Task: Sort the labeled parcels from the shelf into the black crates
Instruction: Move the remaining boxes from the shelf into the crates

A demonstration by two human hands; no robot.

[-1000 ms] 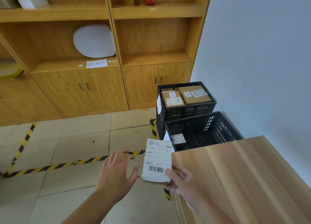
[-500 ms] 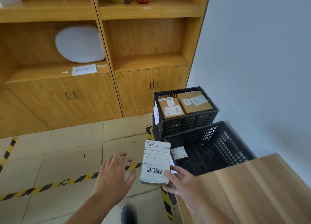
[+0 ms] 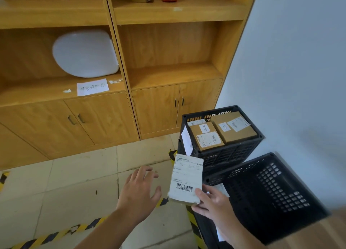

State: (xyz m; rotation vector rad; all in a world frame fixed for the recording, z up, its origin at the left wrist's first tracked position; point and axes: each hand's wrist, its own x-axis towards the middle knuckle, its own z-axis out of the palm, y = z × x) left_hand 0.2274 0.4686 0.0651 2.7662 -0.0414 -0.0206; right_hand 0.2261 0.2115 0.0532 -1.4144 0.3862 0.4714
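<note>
Wooden shelf unit stands on tiled floor beside pale wall.

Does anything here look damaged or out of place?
The white slip on the side of the far crate hangs loose and curled, and the parcel in the right hand looks worn along its bottom edge.

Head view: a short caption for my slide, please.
Right hand holds a white barcode-labelled parcel beside the nearer black plastic crate.

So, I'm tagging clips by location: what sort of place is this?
Probably a small parcel-sorting room: labeled cardboard parcels sit in a black crate, and hazard tape marks the tiled floor.
</note>
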